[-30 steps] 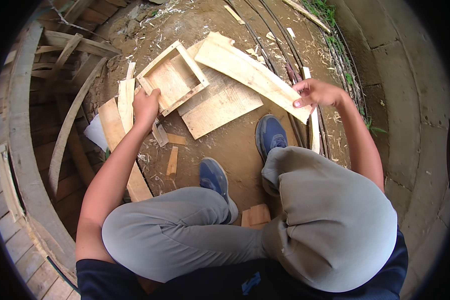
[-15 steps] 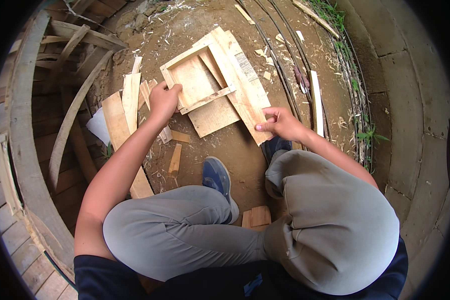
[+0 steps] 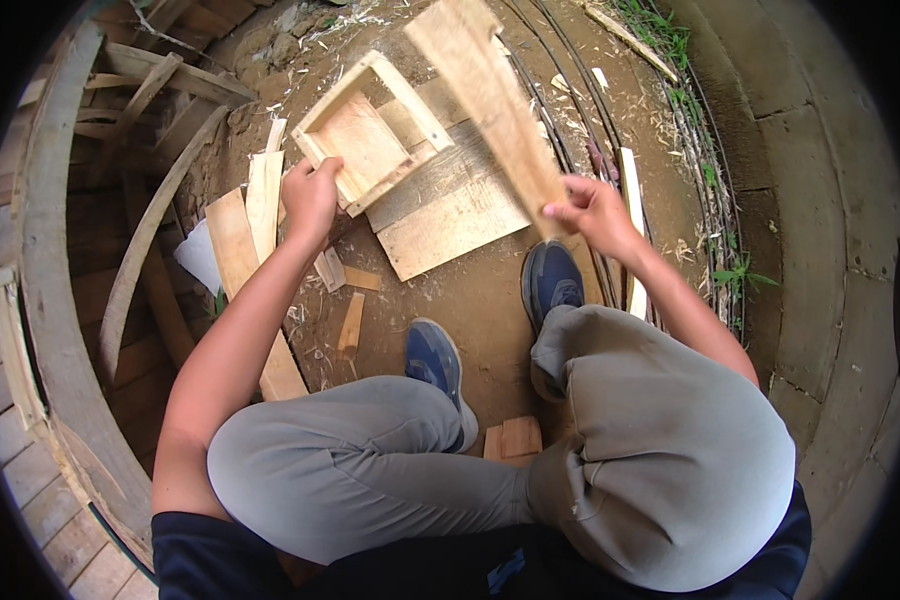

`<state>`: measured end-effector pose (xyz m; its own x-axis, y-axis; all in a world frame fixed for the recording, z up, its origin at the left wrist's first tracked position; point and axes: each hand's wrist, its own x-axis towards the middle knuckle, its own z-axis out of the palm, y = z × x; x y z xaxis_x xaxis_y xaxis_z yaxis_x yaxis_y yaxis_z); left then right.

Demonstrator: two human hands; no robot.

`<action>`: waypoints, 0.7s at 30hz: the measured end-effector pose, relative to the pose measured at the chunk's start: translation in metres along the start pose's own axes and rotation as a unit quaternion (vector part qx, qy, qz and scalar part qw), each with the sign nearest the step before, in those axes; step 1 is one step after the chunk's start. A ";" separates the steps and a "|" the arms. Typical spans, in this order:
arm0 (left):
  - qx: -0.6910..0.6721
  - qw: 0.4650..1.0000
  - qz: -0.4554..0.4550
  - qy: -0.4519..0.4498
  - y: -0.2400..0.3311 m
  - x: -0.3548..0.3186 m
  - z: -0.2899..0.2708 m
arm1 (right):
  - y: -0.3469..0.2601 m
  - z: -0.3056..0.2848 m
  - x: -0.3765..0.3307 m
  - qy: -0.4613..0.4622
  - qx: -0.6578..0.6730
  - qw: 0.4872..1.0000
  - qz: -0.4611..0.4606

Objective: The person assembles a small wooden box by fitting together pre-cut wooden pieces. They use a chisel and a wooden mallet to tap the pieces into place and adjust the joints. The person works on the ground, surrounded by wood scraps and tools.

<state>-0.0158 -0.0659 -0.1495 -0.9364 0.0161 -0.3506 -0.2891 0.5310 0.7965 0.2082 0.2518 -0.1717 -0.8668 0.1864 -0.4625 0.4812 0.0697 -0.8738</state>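
- Long pale wooden plank [image 3: 490, 100] is gripped at its near end by right hand [image 3: 595, 212], raised clear of the flat board [image 3: 450, 205].
- Open square wooden box frame [image 3: 370, 130] is steadied by left hand [image 3: 312, 195], fingers closed on its corner.

Open ground: a patch of bare dirt floor [image 3: 470, 300] between the flat board [image 3: 450, 205] and the two blue shoes [image 3: 435, 360], reachable from either side. Left approach: crowded by upright plank offcuts [image 3: 250, 215], small wood scraps [image 3: 350, 325] and a white sheet [image 3: 200, 255]; beyond them, curved timbers [image 3: 140, 250] wall it off. Centre: open wooden box [image 3: 370, 130] lies on the flat board, left hand [image 3: 310, 195] at its near corner. Right approach: long plank [image 3: 495, 100] raised at a slant in the right hand [image 3: 590, 210] bars the space above the board; cables [image 3: 705, 190] and a thin slat [image 3: 630, 200] run along the ground beside it.
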 end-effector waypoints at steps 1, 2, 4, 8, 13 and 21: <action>-0.021 0.999 0.003 0.025 0.001 0.004 -0.004 | -0.002 -0.015 0.011 0.069 -0.097 0.993 -0.016; -0.045 0.998 0.006 0.048 0.002 0.010 -0.008 | -0.007 -0.032 0.019 0.139 -0.194 0.970 -0.032; -0.071 0.994 0.013 0.079 0.000 0.020 -0.025 | -0.032 -0.055 0.030 0.232 -0.276 0.932 0.025; -0.117 0.990 0.004 0.082 0.000 0.045 -0.039 | 0.030 -0.102 0.058 0.294 -0.467 0.780 -0.296; -0.059 0.997 -0.026 0.030 -0.015 0.050 -0.056 | 0.037 -0.084 0.073 0.273 -0.487 0.760 -0.333; 0.038 0.998 -0.018 -0.046 -0.006 0.018 -0.032 | 0.019 -0.067 0.078 0.312 -0.524 0.743 -0.275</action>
<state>-0.0367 -0.0961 -0.1450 -0.9027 0.0709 -0.4244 -0.3033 0.5948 0.7444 0.1581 0.3336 -0.2141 -0.8976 0.2431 0.3676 0.1978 0.9676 -0.1570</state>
